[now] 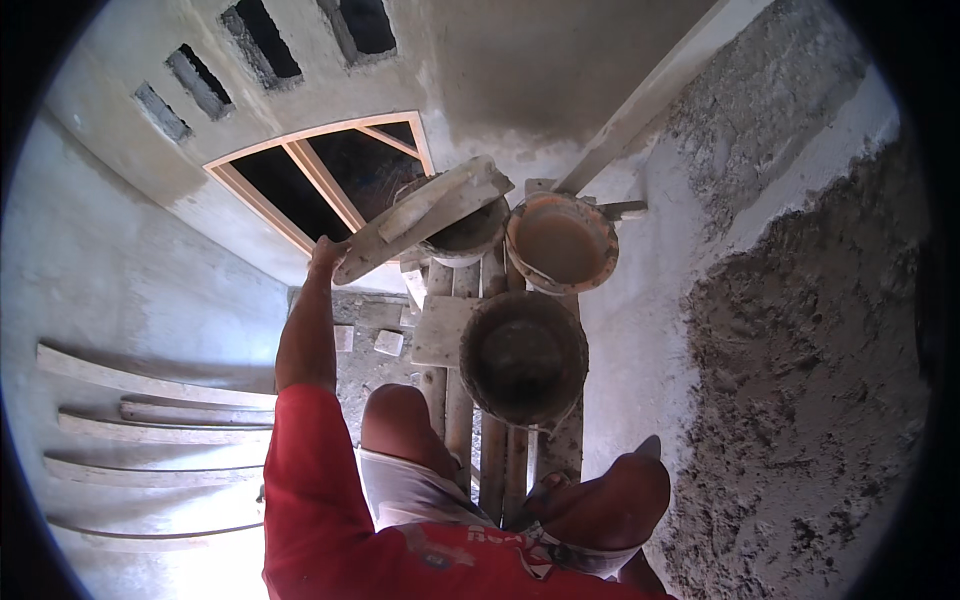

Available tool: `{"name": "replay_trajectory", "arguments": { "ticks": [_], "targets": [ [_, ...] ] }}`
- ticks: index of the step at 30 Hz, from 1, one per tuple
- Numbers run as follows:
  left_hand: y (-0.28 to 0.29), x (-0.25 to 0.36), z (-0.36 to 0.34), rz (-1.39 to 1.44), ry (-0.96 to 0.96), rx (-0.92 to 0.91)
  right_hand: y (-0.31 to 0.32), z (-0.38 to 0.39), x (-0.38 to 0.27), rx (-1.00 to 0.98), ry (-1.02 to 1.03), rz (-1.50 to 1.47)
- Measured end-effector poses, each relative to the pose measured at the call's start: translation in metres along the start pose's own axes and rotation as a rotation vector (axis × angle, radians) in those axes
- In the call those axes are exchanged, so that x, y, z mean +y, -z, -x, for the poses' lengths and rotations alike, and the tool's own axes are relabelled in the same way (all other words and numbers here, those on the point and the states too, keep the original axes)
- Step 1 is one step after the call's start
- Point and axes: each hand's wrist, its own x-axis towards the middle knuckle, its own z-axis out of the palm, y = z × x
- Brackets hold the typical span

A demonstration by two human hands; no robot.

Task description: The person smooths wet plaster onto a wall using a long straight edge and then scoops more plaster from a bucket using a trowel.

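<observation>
My left arm, in a red sleeve, stretches forward. My left hand [329,253] is closed around the near end of a long wooden plastering float [425,218], smeared with dried mortar. The float slants up to the right, its far part lying across the top of a bucket [468,236] and hiding some of its rim. Right of that stands an orange-brown bucket [562,242] holding a murky liquid. Closer to my knees is a dark, mortar-crusted bucket [524,358], its inside in shadow. My right hand is out of sight.
The buckets stand on a narrow scaffold of planks [460,400], where I squat. On the right is a wall with rough wet plaster [800,400]. A wooden window frame [300,160] is ahead. Curved boards [150,430] lie at left; broken blocks [389,343] lie below.
</observation>
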Motion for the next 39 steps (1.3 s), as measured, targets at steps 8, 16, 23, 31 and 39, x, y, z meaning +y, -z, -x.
{"name": "replay_trajectory", "arguments": {
  "ticks": [8, 16, 23, 31, 39],
  "targets": [
    [-0.011, -0.002, 0.036, 1.028, 0.432, -0.588, 0.007, 0.012, -0.049, 0.015, 0.217, 0.053],
    [-0.016, 0.029, 0.138, 1.406, 0.014, -1.004, -0.025, 0.036, -0.131, -0.073, 0.525, 0.172],
    [0.010, 0.028, 0.193, 1.565, -0.038, -0.806, -0.032, 0.070, -0.168, -0.084, 0.713, 0.364],
    [0.068, -0.055, 0.221, 1.640, -0.008, -0.511, -0.020, 0.111, -0.189, -0.017, 0.918, 0.658],
    [0.040, -0.147, 0.222, 1.571, 0.047, -0.245, -0.009, 0.153, -0.202, 0.063, 1.088, 0.946]
  ]
}}
